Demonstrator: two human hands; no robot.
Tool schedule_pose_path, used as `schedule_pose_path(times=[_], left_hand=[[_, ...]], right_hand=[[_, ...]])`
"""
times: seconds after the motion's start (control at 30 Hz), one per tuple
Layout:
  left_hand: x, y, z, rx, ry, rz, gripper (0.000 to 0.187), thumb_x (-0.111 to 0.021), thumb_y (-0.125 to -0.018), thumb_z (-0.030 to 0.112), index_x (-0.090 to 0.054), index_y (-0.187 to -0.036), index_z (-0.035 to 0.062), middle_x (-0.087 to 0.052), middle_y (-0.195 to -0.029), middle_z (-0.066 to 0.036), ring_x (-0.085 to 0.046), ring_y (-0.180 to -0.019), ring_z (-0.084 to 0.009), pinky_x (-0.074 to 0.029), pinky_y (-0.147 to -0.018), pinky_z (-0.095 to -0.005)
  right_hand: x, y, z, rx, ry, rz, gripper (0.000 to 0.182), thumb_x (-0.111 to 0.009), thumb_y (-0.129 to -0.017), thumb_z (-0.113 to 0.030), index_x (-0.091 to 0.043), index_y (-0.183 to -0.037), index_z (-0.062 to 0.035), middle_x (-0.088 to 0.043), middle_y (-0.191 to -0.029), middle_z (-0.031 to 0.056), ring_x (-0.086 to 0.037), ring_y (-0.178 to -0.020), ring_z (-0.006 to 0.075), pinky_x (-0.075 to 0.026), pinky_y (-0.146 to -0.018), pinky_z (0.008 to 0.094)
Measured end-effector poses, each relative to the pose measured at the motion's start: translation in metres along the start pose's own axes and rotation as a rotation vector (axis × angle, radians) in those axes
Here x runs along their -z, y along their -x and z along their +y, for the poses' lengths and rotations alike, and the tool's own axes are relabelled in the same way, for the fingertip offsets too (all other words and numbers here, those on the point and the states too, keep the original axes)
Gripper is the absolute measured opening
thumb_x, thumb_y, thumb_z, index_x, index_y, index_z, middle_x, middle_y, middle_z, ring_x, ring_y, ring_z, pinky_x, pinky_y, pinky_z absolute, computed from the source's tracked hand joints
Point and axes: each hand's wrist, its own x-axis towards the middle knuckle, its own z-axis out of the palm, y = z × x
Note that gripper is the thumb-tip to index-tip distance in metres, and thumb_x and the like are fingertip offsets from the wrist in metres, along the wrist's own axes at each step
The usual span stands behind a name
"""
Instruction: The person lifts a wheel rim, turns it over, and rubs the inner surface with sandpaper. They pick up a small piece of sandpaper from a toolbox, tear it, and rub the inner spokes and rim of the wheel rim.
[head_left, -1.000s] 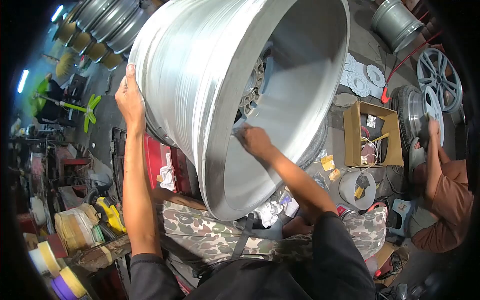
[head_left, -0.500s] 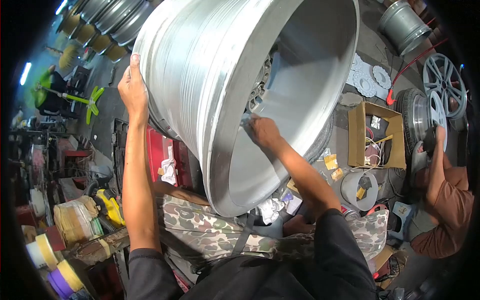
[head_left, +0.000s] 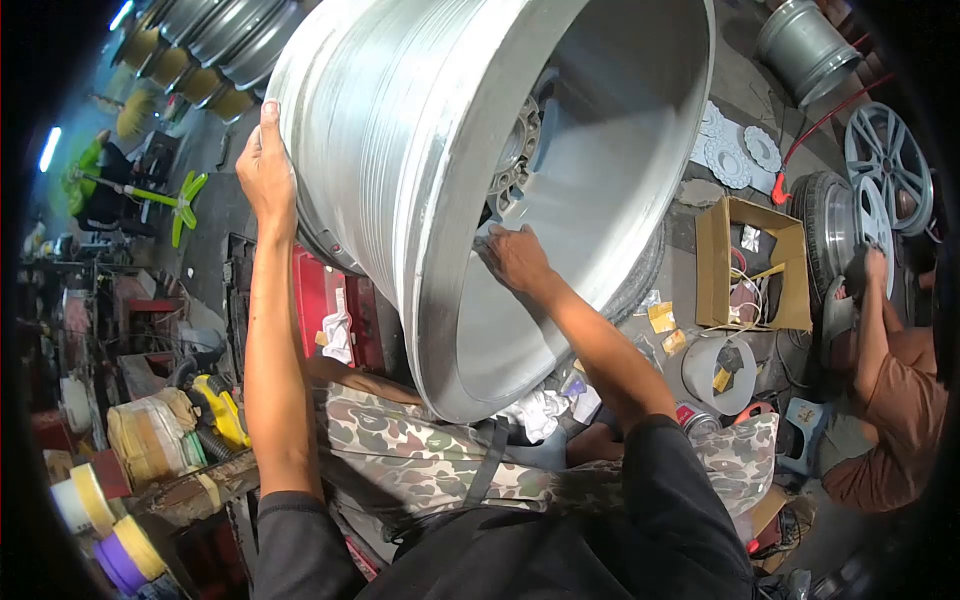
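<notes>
A large bare-metal wheel rim (head_left: pixel 375 130) fills the middle of the view, tilted with its open barrel towards me. My left hand (head_left: pixel 268 180) grips its left edge, thumb pointing up along the outside. Inside the barrel, my right hand (head_left: pixel 520 258) is pressed to the inner wall with fingers bent. Under those fingertips a small grey pad (head_left: pixel 487 250) shows in part; its exact kind is hidden. Past the hand sits the hub with its ring of holes (head_left: pixel 515 150). Below the rim lies camouflage-patterned cloth (head_left: pixel 410 450) across my lap.
At right, another person (head_left: pixel 895 420) handles a spoked wheel (head_left: pixel 875 225) beside a tyre (head_left: pixel 825 225). A cardboard box (head_left: pixel 790 260) and a white bucket (head_left: pixel 718 375) stand nearer. A red toolbox (head_left: pixel 318 300), a yellow tool (head_left: pixel 222 410) and tape rolls (head_left: pixel 130 555) are at left.
My right hand has slid slightly left and down along the inner wall, its fingers flatter. The rim has tilted a little, its lower edge slightly higher. My left hand keeps its grip.
</notes>
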Motion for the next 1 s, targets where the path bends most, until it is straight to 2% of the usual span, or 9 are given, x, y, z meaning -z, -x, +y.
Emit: schedule_pose_path(times=[0.37,0.43,0.57,0.63,0.7,0.77,0.83,0.9,1.0], left_hand=[[-0.003,0.000,0.005,-0.007,-0.023,0.028,0.060,-0.058,-0.102,0.044,-0.063,-0.128,-0.0098,-0.069,-0.120,-0.013,-0.061,-0.110,-0.0161,-0.043,-0.100,-0.0283],[-0.001,0.002,0.000,-0.010,-0.023,0.028,0.059,-0.058,-0.102,0.043,-0.063,-0.127,-0.0099,-0.069,-0.120,-0.013,-0.061,-0.109,-0.0158,-0.043,-0.100,-0.0283],[-0.002,-0.001,0.000,-0.026,-0.055,-0.005,0.058,-0.058,-0.102,0.043,-0.063,-0.127,-0.0102,-0.069,-0.119,-0.012,-0.061,-0.108,-0.0154,-0.044,-0.099,-0.0286],[-0.004,0.001,-0.007,-0.086,0.026,0.043,0.058,-0.057,-0.101,0.049,-0.069,-0.093,-0.0069,-0.060,-0.078,-0.002,-0.049,-0.077,-0.0114,-0.042,-0.073,-0.0282],[-0.003,0.002,-0.008,-0.083,0.001,0.027,0.058,-0.057,-0.101,0.049,-0.069,-0.094,-0.0074,-0.061,-0.079,-0.002,-0.050,-0.077,-0.0118,-0.044,-0.075,-0.0293],[-0.009,0.004,-0.001,-0.194,-0.032,0.111,0.058,-0.057,-0.101,0.049,-0.069,-0.093,-0.0069,-0.062,-0.081,-0.002,-0.050,-0.078,-0.0112,-0.044,-0.075,-0.0290],[-0.006,0.003,0.004,-0.125,-0.034,0.075,0.057,-0.057,-0.101,0.048,-0.070,-0.098,-0.0077,-0.066,-0.087,-0.003,-0.054,-0.081,-0.0115,-0.045,-0.078,-0.0283],[-0.001,0.004,0.003,-0.021,-0.031,0.013,0.059,-0.056,-0.102,0.047,-0.070,-0.110,-0.0087,-0.070,-0.095,-0.006,-0.058,-0.087,-0.0137,-0.046,-0.084,-0.0293],[-0.005,0.004,0.001,-0.087,-0.028,0.053,0.059,-0.056,-0.102,0.048,-0.070,-0.103,-0.0086,-0.067,-0.090,-0.005,-0.056,-0.083,-0.0129,-0.045,-0.080,-0.0287]], right_hand=[[0.007,0.000,-0.008,-0.011,0.033,-0.083,0.017,-0.056,-0.091,-0.023,-0.069,-0.092,-0.0107,-0.067,-0.104,0.0081,-0.068,-0.088,0.0259,-0.046,-0.077,0.0432],[0.001,0.010,-0.004,0.016,0.104,-0.058,0.016,-0.059,-0.087,-0.021,-0.069,-0.091,-0.0103,-0.068,-0.104,0.0078,-0.068,-0.084,0.0261,-0.046,-0.077,0.0426],[-0.002,-0.003,-0.017,-0.009,0.015,0.001,0.014,-0.060,-0.086,-0.020,-0.070,-0.085,-0.0102,-0.069,-0.093,0.0118,-0.068,-0.073,0.0271,-0.048,-0.067,0.0438],[-0.006,0.002,-0.018,0.047,0.002,0.060,0.016,-0.059,-0.088,-0.020,-0.070,-0.081,-0.0103,-0.070,-0.088,0.0127,-0.068,-0.072,0.0273,-0.048,-0.064,0.0444],[-0.003,0.004,-0.012,-0.019,-0.049,0.060,0.018,-0.059,-0.088,-0.021,-0.070,-0.079,-0.0093,-0.070,-0.089,0.0135,-0.069,-0.075,0.0297,-0.051,-0.069,0.0447],[-0.009,-0.005,-0.009,-0.112,-0.012,-0.021,0.020,-0.060,-0.089,-0.022,-0.070,-0.079,-0.0075,-0.070,-0.090,0.0135,-0.070,-0.076,0.0300,-0.051,-0.071,0.0436],[-0.012,-0.006,-0.029,-0.013,-0.093,0.040,0.019,-0.061,-0.088,-0.022,-0.070,-0.082,-0.0070,-0.070,-0.089,0.0127,-0.070,-0.079,0.0290,-0.050,-0.075,0.0444],[-0.010,-0.003,-0.027,0.017,-0.031,-0.091,0.019,-0.061,-0.088,-0.023,-0.070,-0.085,-0.0068,-0.070,-0.088,0.0124,-0.070,-0.081,0.0288,-0.050,-0.079,0.0475],[-0.012,-0.008,-0.018,-0.068,-0.013,0.024,0.020,-0.061,-0.089,-0.025,-0.071,-0.087,-0.0076,-0.070,-0.087,0.0126,-0.070,-0.083,0.0299,-0.049,-0.082,0.0485]])
